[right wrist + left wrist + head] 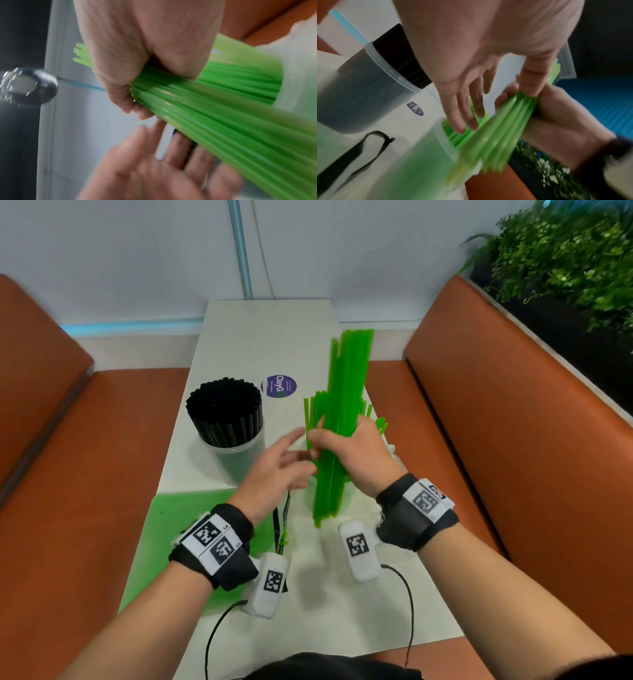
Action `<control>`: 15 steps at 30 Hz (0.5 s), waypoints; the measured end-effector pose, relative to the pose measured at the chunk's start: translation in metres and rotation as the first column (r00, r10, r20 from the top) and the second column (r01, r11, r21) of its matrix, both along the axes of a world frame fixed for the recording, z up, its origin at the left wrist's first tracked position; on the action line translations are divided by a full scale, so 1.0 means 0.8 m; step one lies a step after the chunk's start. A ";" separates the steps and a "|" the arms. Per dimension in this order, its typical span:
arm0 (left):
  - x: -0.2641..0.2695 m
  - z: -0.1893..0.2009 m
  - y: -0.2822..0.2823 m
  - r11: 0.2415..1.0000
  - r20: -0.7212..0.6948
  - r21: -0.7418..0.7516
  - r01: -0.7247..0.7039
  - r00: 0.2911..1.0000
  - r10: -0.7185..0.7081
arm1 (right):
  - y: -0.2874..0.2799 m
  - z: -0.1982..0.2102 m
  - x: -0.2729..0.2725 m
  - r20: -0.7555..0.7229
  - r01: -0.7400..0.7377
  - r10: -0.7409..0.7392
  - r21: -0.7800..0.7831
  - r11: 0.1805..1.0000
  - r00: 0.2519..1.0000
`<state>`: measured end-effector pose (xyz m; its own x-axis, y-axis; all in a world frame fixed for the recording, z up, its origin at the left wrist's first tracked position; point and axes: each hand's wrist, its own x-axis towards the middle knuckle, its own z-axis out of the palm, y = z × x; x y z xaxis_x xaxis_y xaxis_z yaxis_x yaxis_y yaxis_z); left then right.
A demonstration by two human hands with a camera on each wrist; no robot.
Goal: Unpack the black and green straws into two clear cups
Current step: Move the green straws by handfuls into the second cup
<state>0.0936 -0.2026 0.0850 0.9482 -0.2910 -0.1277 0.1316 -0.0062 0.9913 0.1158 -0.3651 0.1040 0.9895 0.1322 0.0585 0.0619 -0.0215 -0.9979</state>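
**A:** How far along is it?

**B:** More than half done, I'd judge. The black straws [224, 409] already stand packed in a clear cup [239, 457], left of centre in the head view. The green ones are partly in: some stand in the second cup [443, 143], low centre of the left wrist view, and another bundle [342, 412] is in the air above it, at centre frame.

**B:** What's left, it seems, is to drop that bundle in and settle it.

**A:** And the hands?

**B:** The right hand [356, 457] has its fingers wrapped round the middle of the green bundle. The left hand [277, 470] holds nothing; its fingers [467, 115] are spread straight, tips at the straws already in the cup.

**A:** Materials?

**B:** Thin, smooth, glossy plastic tubes, straight and slippery-looking; the green ends sit uneven, so they may slide against each other. The cups are frosted-clear cylinders with a ridged rim. A limp green wrapper [161, 529] lies flat at lower left on the white table [267, 337], beside a dark strap [359, 155]. A round purple sticker [281, 386] sits upper centre.
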 end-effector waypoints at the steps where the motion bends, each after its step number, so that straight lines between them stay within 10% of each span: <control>1: -0.004 -0.003 -0.003 0.995 0.014 0.064 0.079 0.997 -0.080 | 0.004 0.006 0.003 -0.019 0.011 -0.008 0.145 0.989 1.000; 8: -0.010 -0.011 -0.021 0.960 0.183 0.277 -0.033 0.983 -0.019 | 0.035 0.018 0.005 -0.115 0.046 0.016 0.508 0.860 0.993; 15: -0.014 -0.022 0.007 0.891 0.060 0.433 0.137 0.982 -0.180 | -0.007 0.045 0.017 -0.228 0.220 -0.089 0.653 0.725 0.970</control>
<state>0.0821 -0.1973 0.0675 0.9078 -0.3766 -0.1845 -0.0015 -0.4429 0.8966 0.1292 -0.3709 0.1396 0.9948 -0.0323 -0.0969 -0.0515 0.6606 -0.7490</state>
